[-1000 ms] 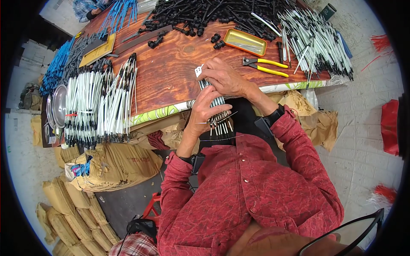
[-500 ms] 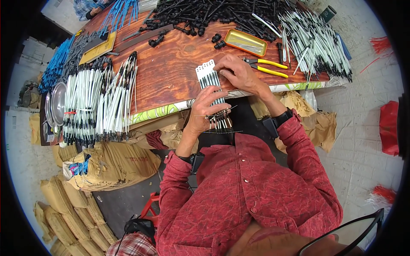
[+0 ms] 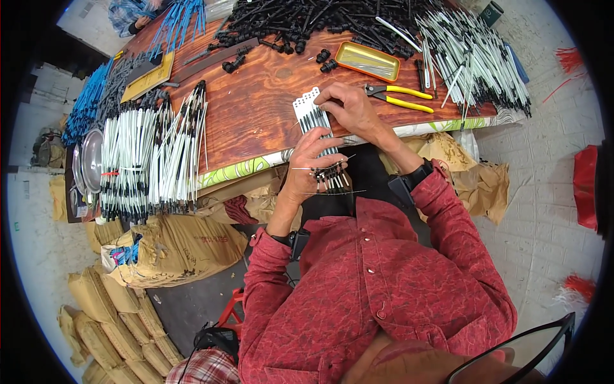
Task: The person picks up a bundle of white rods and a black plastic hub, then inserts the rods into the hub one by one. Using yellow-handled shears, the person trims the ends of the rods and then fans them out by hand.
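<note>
- Left hand (image 3: 311, 161): at the table's near edge, fingers curled and closed around the lower part of a cable bundle (image 3: 321, 141), a flat row of white cables with black ends.
- Thin metal wires (image 3: 332, 182) stick out of the bundle's near end, below the left hand, over the person's lap.
- Right hand (image 3: 350, 110): lies on the upper part of the same bundle, palm down, fingers bent and pressing on the cables. Whether it grips them or only holds them flat: cannot tell.
- White tags (image 3: 306, 102) at the bundle's far end fan out just left of the right hand's fingertips, resting on the table (image 3: 256, 109).
- Bundle position: half on the wooden tabletop, half overhanging the near edge, roughly centred in front of the person.
- Yellow-handled pliers (image 3: 400, 97): on the table just right of the right hand, not touched.
- Yellow tray (image 3: 368, 61): beyond the right hand, near the pliers; holds thin pale pieces.
- Black parts (image 3: 307, 22): large heap along the far edge of the table; a few loose ones lie beside the tray.
- White cables (image 3: 473, 57): loose pile at the table's right end.
- Sorted cable rows (image 3: 150, 153): white with black ends, laid side by side at the table's left end, well apart from both hands.
- Blue cables (image 3: 86, 105): further left, at the table's far-left corner.
- Brown sacks (image 3: 173, 246): on the floor under and left of the table.
- Both wrists carry dark bands; sleeves are red.
</note>
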`<state>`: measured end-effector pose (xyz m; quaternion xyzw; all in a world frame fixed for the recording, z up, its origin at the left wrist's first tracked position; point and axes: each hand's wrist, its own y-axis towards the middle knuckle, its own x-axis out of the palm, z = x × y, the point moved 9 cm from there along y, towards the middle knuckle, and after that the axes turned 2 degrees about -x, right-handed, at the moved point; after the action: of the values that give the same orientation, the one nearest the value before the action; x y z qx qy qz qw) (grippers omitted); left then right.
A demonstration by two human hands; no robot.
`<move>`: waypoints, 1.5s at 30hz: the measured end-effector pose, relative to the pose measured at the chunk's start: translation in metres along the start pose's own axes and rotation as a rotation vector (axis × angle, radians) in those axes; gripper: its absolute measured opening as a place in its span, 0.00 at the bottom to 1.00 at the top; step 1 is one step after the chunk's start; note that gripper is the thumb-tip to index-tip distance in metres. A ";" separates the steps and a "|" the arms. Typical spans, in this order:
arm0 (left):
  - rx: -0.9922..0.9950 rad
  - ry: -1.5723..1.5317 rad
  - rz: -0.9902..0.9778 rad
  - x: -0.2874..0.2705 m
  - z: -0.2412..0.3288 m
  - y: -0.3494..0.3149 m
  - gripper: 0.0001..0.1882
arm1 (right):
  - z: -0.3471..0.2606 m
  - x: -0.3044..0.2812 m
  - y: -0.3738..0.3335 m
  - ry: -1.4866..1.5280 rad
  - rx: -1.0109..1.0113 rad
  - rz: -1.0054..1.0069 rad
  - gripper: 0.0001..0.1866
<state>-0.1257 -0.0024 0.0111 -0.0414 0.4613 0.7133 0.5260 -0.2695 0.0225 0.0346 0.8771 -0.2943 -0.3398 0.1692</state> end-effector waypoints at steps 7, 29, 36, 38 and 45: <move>-0.109 -0.103 -0.021 -0.004 -0.003 -0.011 0.10 | -0.005 0.000 0.001 -0.046 0.045 -0.028 0.06; -0.143 -0.109 0.084 -0.012 0.019 -0.001 0.16 | -0.055 0.029 0.012 -0.407 -0.396 -0.277 0.09; -0.233 -0.162 0.123 -0.002 0.007 -0.016 0.14 | -0.070 0.055 -0.011 -0.592 -0.540 -0.463 0.11; -0.211 -0.152 0.121 -0.006 0.001 -0.016 0.13 | -0.076 0.042 -0.006 -0.289 -0.525 -0.470 0.08; -0.106 -0.121 0.122 -0.025 0.001 0.015 0.15 | -0.030 0.019 0.056 -0.099 -0.188 -0.199 0.08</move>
<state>-0.1256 -0.0195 0.0344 0.0025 0.3920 0.7687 0.5055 -0.2601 -0.0297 0.0748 0.8643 -0.1806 -0.4241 0.2013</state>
